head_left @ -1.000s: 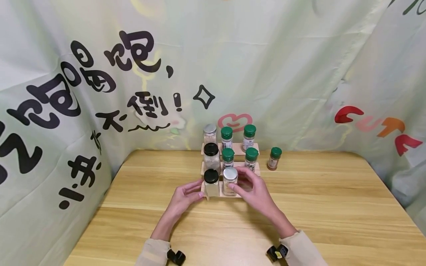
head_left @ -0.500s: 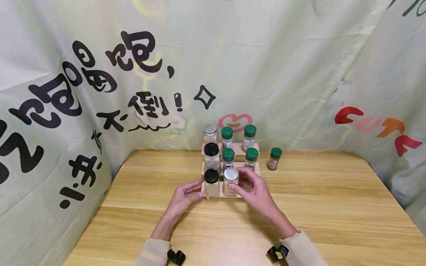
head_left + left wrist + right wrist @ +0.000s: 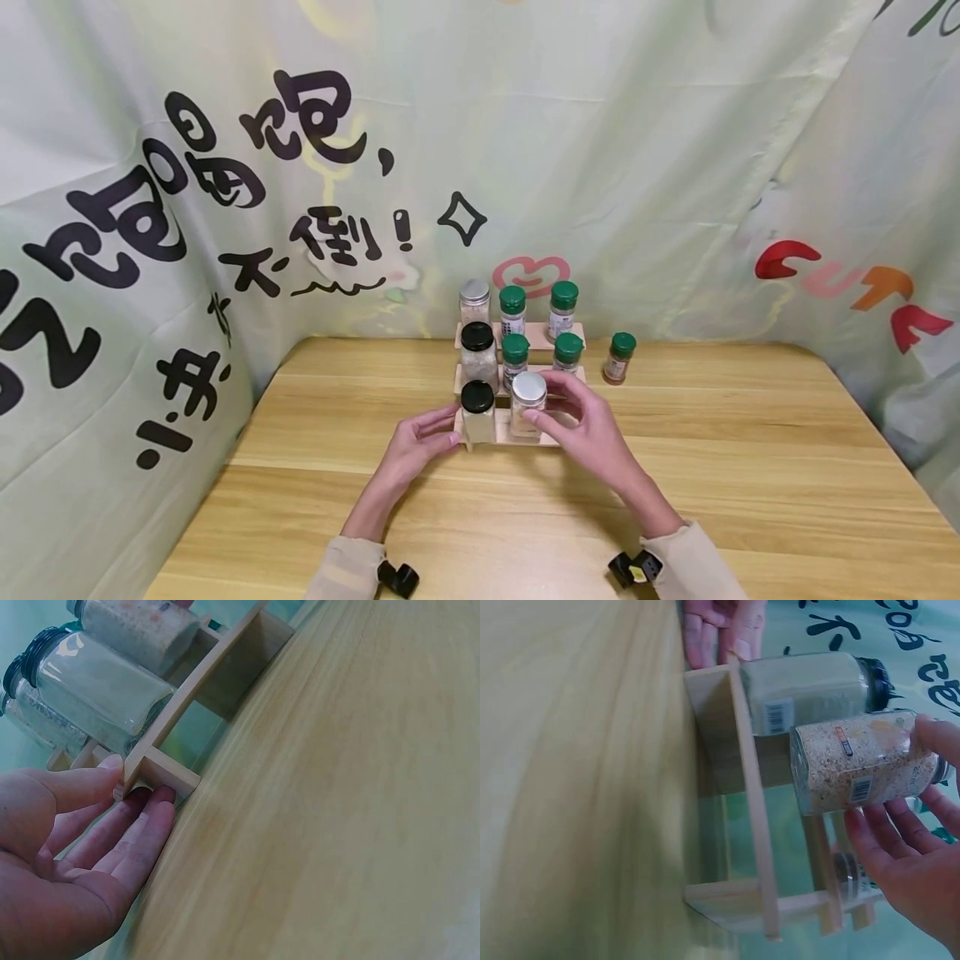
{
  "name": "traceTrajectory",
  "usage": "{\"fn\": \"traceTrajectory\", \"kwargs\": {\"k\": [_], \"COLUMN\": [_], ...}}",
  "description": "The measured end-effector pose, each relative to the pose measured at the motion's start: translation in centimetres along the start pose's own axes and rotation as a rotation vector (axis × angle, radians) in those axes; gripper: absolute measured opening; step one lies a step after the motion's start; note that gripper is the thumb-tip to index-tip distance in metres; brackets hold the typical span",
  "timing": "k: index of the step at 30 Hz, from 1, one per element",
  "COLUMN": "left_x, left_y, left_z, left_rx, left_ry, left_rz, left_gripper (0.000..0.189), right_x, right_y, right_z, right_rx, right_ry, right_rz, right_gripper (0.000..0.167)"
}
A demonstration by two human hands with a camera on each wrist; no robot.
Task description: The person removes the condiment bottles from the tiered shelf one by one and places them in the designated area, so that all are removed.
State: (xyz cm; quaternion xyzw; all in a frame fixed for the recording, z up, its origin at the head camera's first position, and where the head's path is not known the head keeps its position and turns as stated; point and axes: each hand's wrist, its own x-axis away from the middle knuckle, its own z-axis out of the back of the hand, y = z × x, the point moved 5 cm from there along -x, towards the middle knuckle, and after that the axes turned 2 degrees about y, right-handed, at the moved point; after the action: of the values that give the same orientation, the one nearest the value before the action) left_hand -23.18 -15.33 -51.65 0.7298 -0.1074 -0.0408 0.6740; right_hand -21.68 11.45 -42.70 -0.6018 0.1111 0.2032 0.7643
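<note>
A three-tier wooden spice rack [image 3: 504, 440] stands on the table with jars on each tier. My left hand [image 3: 420, 442] grips the left end of its bottom tier, thumb at the front rail and fingers at the end piece [image 3: 169, 774]. My right hand [image 3: 581, 425] holds a silver-lidded glass jar [image 3: 528, 408] of pale coarse grains between thumb and fingers. In the right wrist view, the base of this jar [image 3: 862, 761] is apart from the front rail [image 3: 754, 802]. Beside it, a black-lidded jar [image 3: 478, 414] of pale powder sits on the bottom tier.
Behind are another black-lidded jar [image 3: 478, 358], a silver-lidded jar [image 3: 474, 302] and several green-capped spice bottles [image 3: 563, 310]. One reddish green-capped bottle [image 3: 617, 360] stands on the table [image 3: 720, 433] right of the rack. A printed curtain [image 3: 637, 167] hangs behind.
My right hand has moved slightly right and up with the silver-lidded jar, widening the gap to the black-lidded jar. The left hand stays at the rack's end.
</note>
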Motion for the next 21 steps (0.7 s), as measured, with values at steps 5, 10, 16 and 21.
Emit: {"fn": "traceTrajectory", "kwargs": {"k": [5,10,16,21], "left_x": [0.0,0.1,0.0,0.0], "left_y": [-0.1,-0.1,-0.1,-0.1], "left_z": [0.1,0.2,0.2,0.1], "left_rx": [0.005,0.005,0.003,-0.002], "left_ry": [0.002,0.000,-0.006,-0.011], "left_rz": [0.003,0.008,0.005,-0.002], "left_gripper": [0.054,0.055,0.055,0.055], "right_x": [-0.1,-0.2,-0.3,-0.2], "right_y": [-0.9,-1.7,-2.3,-2.5], "right_z": [1.0,2.1,3.7,5.4], "right_rx": [0.015,0.033,0.058,0.076], "right_ry": [0.013,0.031,0.059,0.090], "right_rz": [-0.005,0.015,0.030,0.028], "right_gripper": [0.047,0.047,0.048,0.047]}}
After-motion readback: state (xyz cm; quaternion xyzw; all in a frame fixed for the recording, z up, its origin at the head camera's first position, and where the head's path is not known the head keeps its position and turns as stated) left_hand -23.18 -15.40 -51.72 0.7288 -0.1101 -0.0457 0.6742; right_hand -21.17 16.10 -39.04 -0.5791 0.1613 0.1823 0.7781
